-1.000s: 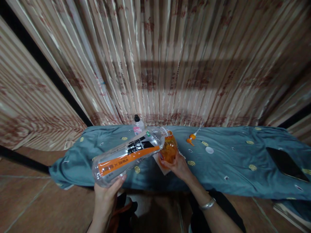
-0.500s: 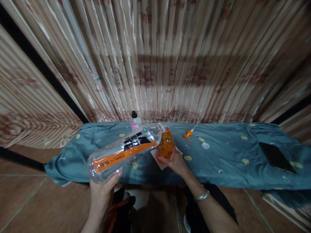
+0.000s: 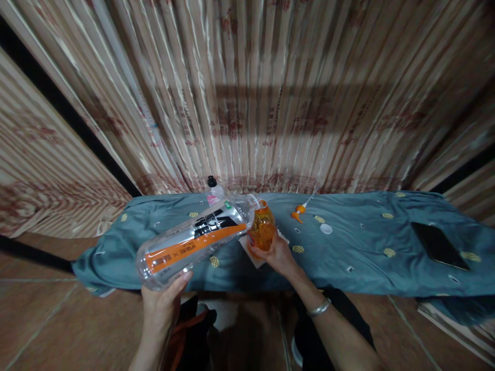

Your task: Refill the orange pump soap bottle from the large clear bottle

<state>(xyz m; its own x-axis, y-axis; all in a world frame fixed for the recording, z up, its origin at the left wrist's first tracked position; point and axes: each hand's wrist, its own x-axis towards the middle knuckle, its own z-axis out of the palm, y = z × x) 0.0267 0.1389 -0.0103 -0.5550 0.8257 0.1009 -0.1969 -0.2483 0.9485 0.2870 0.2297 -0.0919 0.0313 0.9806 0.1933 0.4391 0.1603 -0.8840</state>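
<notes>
My left hand (image 3: 164,296) grips the base end of a large clear plastic bottle (image 3: 197,237) with a silver, black and orange label. The bottle is tilted, its neck pointing right at the open top of an orange see-through bottle (image 3: 263,226). My right hand (image 3: 276,252) is wrapped around the lower part of this orange bottle, which stands upright over a piece of white paper (image 3: 255,260). Whether liquid is flowing at the mouth I cannot tell. To the right lies an orange pump head (image 3: 299,210) with a thin clear tube.
A small clear bottle with a black cap (image 3: 212,189) stands behind the large bottle. A round white disc (image 3: 326,229) and a dark phone or tablet (image 3: 440,246) lie on the teal patterned cloth (image 3: 359,273). A striped curtain (image 3: 251,103) hangs behind, between black poles.
Both hands keep their holds on the two bottles. The tilted bottle and the orange bottle stay mouth to mouth; the whole view has shifted very slightly.
</notes>
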